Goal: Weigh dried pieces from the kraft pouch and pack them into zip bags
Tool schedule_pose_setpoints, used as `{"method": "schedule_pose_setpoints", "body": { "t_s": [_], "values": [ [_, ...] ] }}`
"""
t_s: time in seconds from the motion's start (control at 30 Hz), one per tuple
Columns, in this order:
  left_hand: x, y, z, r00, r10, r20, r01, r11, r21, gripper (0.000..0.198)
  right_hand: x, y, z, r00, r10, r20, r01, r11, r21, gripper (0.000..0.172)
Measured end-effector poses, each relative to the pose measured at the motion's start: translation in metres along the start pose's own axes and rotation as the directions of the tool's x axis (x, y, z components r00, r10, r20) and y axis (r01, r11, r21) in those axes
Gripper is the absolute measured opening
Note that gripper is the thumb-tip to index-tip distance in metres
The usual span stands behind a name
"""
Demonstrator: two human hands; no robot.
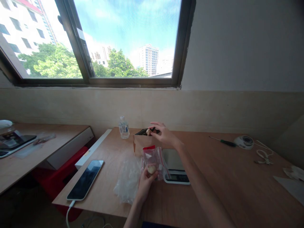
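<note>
My left hand (147,181) has its fingers closed round the lower part of a clear zip bag (152,154) with a red strip. A pale, rounded lump (151,169) shows inside that bag. Over the opening of a brown paper bag (140,144), my right hand (161,133) pinches a small beige lump (148,131); its exact kind is hard to make out. The paper bag stands upright behind the zip bag, its inside mostly hidden. Just right of the zip bag, partly behind my right forearm, lies a flat digital scale (173,162).
Crumpled clear plastic bags (129,180) lie left of my left hand. Beyond them is a phone (85,180) on a cable. A water bottle (123,128) stands at the back. A green-handled screwdriver (226,142) and a white dome camera (244,142) sit at right.
</note>
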State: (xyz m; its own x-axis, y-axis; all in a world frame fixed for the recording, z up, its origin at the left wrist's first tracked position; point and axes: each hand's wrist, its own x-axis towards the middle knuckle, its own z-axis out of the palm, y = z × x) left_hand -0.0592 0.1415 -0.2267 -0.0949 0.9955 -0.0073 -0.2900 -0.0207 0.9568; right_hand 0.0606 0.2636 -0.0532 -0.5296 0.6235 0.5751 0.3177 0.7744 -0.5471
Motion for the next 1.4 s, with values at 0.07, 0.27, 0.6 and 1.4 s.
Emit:
{"method": "schedule_pose_setpoints", "body": {
  "t_s": [0.07, 0.27, 0.6, 1.4],
  "values": [
    [0.000, 0.001, 0.000, 1.000, 0.004, -0.006, -0.004, 1.000, -0.006, 0.038, -0.001, -0.002, 0.000, 0.999, -0.020, -0.038, 0.018, 0.998, -0.053, 0.025],
    [0.000, 0.002, 0.001, 1.000, 0.000, 0.003, 0.000, 1.000, -0.024, 0.039, -0.006, -0.001, 0.002, 0.991, -0.107, -0.083, 0.092, 0.982, -0.162, 0.021],
    [0.001, -0.005, -0.003, 1.000, 0.002, -0.005, -0.003, 0.991, -0.132, 0.035, -0.017, 0.025, 0.004, 0.998, -0.062, -0.019, 0.051, 0.923, -0.382, 0.047],
    [0.002, -0.005, -0.003, 0.998, 0.025, 0.063, -0.014, 0.986, -0.167, 0.031, -0.112, 0.032, 0.055, 0.771, 0.450, 0.450, -0.627, 0.663, 0.410, 0.040]
  ]
}}
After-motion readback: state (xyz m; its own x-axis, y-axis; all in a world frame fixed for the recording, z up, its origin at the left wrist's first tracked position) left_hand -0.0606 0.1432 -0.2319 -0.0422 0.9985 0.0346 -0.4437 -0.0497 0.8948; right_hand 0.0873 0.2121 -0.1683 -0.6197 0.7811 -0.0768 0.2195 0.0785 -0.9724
